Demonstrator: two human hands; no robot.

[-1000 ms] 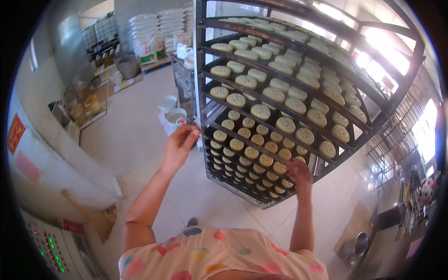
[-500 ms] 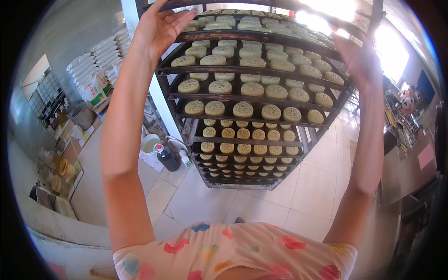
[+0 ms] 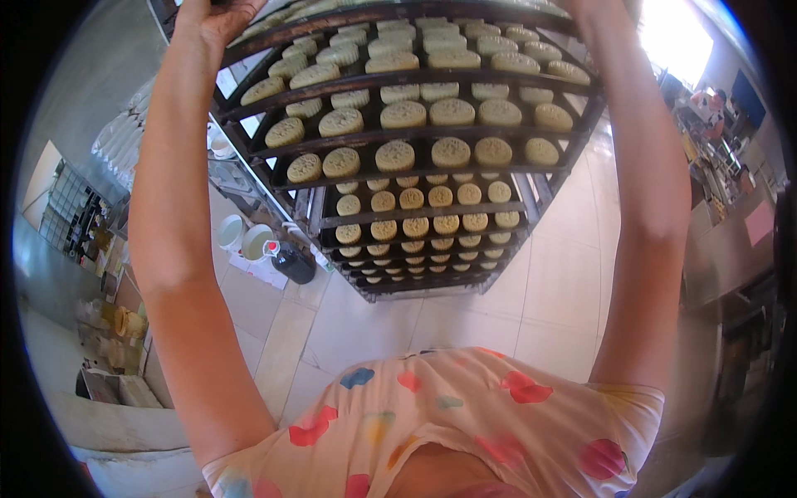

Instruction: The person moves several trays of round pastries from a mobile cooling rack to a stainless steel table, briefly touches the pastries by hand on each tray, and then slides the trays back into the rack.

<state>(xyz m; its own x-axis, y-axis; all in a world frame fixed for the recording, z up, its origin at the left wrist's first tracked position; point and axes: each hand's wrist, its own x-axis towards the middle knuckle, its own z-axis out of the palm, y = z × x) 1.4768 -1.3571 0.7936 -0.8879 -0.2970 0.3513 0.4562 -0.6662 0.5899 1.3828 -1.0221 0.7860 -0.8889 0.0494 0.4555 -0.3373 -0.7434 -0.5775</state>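
Many tray edges [image 3: 423, 133], left hand [image 3: 220, 20] near, right hand [image 3: 588, 8] cropped, fingers' [image 3: 241, 12] opening and hold unclear, floor [image 3: 556, 274] alongside.

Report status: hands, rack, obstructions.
Left hand by rack, upper left; grip unclear. Right hand beyond top edge of view. Rack loaded with trays of round cakes. Dark jug stands left of rack.

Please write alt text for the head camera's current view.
A tall, dark rack of trays holding round, patterned pastries stands on a tiled floor, framed by a person's raised arms; the left hand is at its upper left.
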